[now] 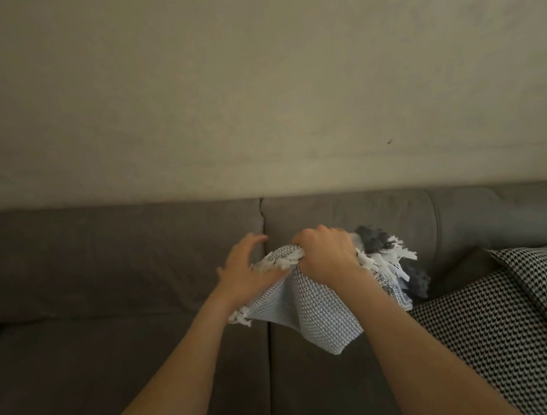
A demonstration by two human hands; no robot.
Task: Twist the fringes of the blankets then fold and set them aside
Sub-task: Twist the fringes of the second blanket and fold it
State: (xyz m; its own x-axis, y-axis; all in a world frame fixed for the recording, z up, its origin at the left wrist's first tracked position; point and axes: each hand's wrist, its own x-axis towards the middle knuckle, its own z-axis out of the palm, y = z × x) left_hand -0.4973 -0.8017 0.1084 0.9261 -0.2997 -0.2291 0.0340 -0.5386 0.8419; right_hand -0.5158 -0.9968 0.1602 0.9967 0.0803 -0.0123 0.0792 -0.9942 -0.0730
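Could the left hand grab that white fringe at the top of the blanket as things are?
Probably yes. The left hand lies open right beside the fringe, with nothing between them, and the right hand holds the blanket bunched up there.

Gray sofa point(108, 328) and cream wall point(250, 73)
A black-and-white pillow point(516, 316) lies at the sofa's right end. The light is dim.

The blanket point(314, 308) was pale blue waffle weave with white fringe point(390, 260). The cushion point(504, 327) was black-and-white houndstooth; the sofa point(108, 328) grey-brown.
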